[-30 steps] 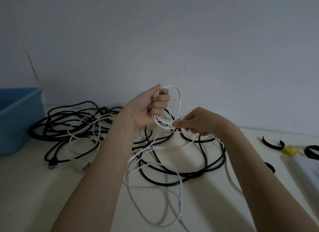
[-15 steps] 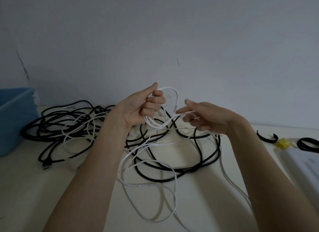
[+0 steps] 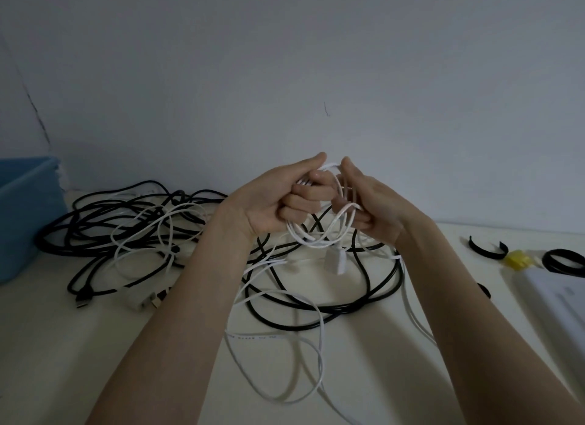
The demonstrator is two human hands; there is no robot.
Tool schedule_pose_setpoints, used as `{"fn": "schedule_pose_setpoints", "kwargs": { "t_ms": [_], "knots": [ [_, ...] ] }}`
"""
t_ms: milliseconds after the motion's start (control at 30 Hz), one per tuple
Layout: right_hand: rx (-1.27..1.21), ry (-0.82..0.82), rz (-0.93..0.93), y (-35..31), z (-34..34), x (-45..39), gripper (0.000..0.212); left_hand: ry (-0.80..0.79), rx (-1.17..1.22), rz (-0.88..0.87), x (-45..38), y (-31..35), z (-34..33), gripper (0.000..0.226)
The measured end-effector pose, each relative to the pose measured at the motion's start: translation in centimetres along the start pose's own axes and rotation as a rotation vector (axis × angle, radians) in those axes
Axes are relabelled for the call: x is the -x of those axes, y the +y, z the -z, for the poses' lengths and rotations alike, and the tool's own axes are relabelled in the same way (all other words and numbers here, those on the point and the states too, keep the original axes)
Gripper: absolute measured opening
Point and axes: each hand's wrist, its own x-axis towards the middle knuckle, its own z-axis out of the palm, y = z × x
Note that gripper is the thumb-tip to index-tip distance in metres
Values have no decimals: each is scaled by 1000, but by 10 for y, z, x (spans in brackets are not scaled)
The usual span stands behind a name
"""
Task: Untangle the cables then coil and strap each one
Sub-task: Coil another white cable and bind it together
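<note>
A white cable [image 3: 319, 234] hangs in a small bundle of loops between my two raised hands above the table [image 3: 47, 345], its plug [image 3: 338, 261] dangling just below the loops and its loose length trailing down over the tangle of black cables [image 3: 316, 314] and off toward the near edge. To coil this well, I judge each new turn should match the loops already gathered, with slack drawn gently so the white line slides off the black ones rather than dragging them along. My left hand [image 3: 278, 200] grips the bundle, fingers curled tightly round the loops with the thumb stretched along the top; my right hand [image 3: 373, 206] is close beside it, thumb up and fingers bent round a strand, feeding it onto the bundle. More black and white cable lies heaped at far left near a blue bin [image 3: 25, 209]; black straps [image 3: 487, 250] wait at right, beside a yellow piece [image 3: 519, 260]
</note>
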Motion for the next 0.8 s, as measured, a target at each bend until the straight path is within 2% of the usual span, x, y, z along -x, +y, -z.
{"fn": "schedule_pose_setpoints", "kwargs": {
  "t_ms": [100, 200, 333, 433, 533, 567, 633, 700, 767, 800],
  "knots": [
    [40, 121, -34, 4, -2, -5, 50, 74, 183, -24, -3, 1, 2, 48],
    [117, 134, -64, 12, -1, -6, 47, 82, 306, -71, 0, 4, 8, 47],
    [162, 6, -86, 11, 9, -1, 50, -119, 513, 49, 6, 8, 27, 48],
    [200, 21, -65, 11, 21, 3, 43, -111, 498, 36, 18, 9, 39, 40],
    [226, 16, -139, 15, 27, 10, 31, -241, 544, 44, 27, 13, 46, 32],
    [240, 39, -171, 15, 27, 11, 33, -229, 539, 43, 28, 14, 44, 33],
    [296, 178, -214, 12, 24, 8, 34, -118, 456, 27, 21, 16, 37, 40],
    [434, 406, -210, 10, 18, -1, 26, 103, 234, -10, 10, 12, 23, 45],
    [551, 613, -149, 9, 10, -13, 20, 184, 119, -4, 0, 6, 11, 39],
    [553, 664, -114, 8, 6, -17, 19, 187, 110, 16, -5, 2, 8, 38]
  ]
}}
